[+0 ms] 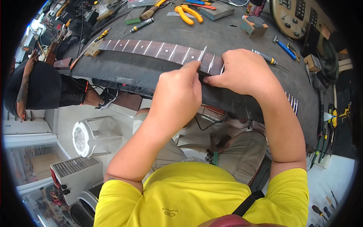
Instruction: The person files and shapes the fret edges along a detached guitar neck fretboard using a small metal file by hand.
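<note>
Sleeves (289,185) of yellow cloth end just above my elbows, and both bare forearms (138,138) reach forward to the grey workbench (215,36). Along its near side lies the guitar neck (166,51), its dark, silver-fretted board facing up, running away to the left. My left hand (179,89) is curled, forefinger tip set at the near end of a thin silver strip (203,53) that pokes past the board's far edge; whether I am pinching that strip I cannot tell. My right hand (245,72) is closed over the right part of the neck, thumb against the near edge, the other fingertips hidden from me. Just past that hand lies a slim screwdriver (266,57), with a blue-handled tool (286,50) beyond it. Farther back are a small block (254,28), yellow-orange pliers (185,16) and, at far right, a pale guitar body (289,19).
</note>
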A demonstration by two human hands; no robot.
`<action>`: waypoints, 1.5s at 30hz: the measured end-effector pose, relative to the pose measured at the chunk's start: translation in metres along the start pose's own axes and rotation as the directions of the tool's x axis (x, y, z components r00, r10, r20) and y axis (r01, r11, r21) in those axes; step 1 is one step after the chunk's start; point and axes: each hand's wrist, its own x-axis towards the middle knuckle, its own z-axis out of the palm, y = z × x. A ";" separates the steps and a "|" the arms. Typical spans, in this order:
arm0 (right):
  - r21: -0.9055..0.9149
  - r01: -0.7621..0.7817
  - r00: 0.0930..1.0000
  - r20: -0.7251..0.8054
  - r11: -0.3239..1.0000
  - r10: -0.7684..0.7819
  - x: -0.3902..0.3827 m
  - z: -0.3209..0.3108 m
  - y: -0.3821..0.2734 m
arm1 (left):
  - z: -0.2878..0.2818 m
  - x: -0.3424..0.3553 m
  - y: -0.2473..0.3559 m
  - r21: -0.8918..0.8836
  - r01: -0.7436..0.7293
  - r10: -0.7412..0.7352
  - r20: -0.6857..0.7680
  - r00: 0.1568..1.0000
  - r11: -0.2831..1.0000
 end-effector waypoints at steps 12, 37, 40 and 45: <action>0.022 -0.006 1.000 -0.008 1.000 0.006 -0.002 0.002 0.002 | 0.003 0.010 0.000 -0.008 -0.024 0.024 -0.008 1.000 1.000; 0.019 -0.009 1.000 -0.001 1.000 0.009 -0.001 0.003 0.002 | -0.014 -0.038 0.023 -0.005 0.090 -0.089 0.109 0.990 0.996; 0.028 0.000 1.000 -0.016 1.000 0.000 0.000 0.003 0.002 | -0.008 -0.022 0.021 -0.019 0.027 -0.026 0.067 0.997 0.999; 0.027 0.016 1.000 -0.012 1.000 -0.015 -0.001 0.004 0.004 | -0.004 -0.039 0.017 -0.024 0.000 0.000 0.018 1.000 1.000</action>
